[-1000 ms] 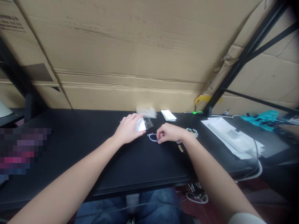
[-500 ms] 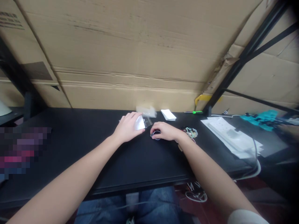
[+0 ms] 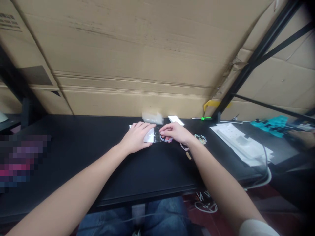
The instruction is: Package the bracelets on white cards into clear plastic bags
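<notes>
My left hand (image 3: 136, 136) lies fingers together on a small clear plastic bag (image 3: 153, 135) with a white card inside, pinning it to the black table (image 3: 73, 154). My right hand (image 3: 175, 132) is closed in a pinch on a thin pale looped cable (image 3: 166, 140), held right at the bag's right end. I cannot tell whether the cable is inside the bag. Part of the cable trails back along my right wrist.
More small bags (image 3: 152, 117) and a white stack of cards (image 3: 176, 120) lie at the table's back edge. A bundle of coloured wires (image 3: 201, 139) sits right of my wrist. White sheets (image 3: 242, 144), teal parts (image 3: 270, 125) and another person's hand (image 3: 304, 137) are at right. Cardboard boxes (image 3: 137, 52) stand behind.
My right hand has carried the looped cable left and back, from the bare table up to the bag's end. My left hand has stayed on the bag.
</notes>
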`<state>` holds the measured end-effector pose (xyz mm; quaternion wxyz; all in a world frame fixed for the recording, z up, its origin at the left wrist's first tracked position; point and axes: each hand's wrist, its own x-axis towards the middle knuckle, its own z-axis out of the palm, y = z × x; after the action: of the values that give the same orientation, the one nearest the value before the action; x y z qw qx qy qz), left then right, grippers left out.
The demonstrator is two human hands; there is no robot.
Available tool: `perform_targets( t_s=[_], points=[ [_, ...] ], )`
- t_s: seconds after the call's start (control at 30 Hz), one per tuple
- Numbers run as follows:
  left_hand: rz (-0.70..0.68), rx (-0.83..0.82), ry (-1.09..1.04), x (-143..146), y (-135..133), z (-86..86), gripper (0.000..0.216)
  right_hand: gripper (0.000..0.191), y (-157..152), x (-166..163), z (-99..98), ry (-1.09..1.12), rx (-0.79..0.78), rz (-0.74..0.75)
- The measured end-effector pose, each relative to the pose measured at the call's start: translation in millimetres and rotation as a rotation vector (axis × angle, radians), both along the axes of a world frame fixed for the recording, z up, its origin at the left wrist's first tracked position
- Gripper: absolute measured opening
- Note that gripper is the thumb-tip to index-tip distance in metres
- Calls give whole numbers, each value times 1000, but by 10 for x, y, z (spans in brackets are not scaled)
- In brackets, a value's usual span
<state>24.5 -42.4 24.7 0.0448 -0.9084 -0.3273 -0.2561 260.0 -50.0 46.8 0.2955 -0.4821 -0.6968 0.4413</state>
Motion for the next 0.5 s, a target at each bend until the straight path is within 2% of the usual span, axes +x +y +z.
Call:
perform_targets(
  t_s=[0.17,0.33,0.5],
  points=[
    [-8,-17,-13,59,-35,3,68,25,-17,-94,-40,5,-26,33],
    [-18,-61,-25,93,-66,25,64,20,-35,-155,-67,-21,-34,-11],
    [7,-85,-74,132,-105,19,59,18,9,-246,-171,41,70,-81]
  ],
)
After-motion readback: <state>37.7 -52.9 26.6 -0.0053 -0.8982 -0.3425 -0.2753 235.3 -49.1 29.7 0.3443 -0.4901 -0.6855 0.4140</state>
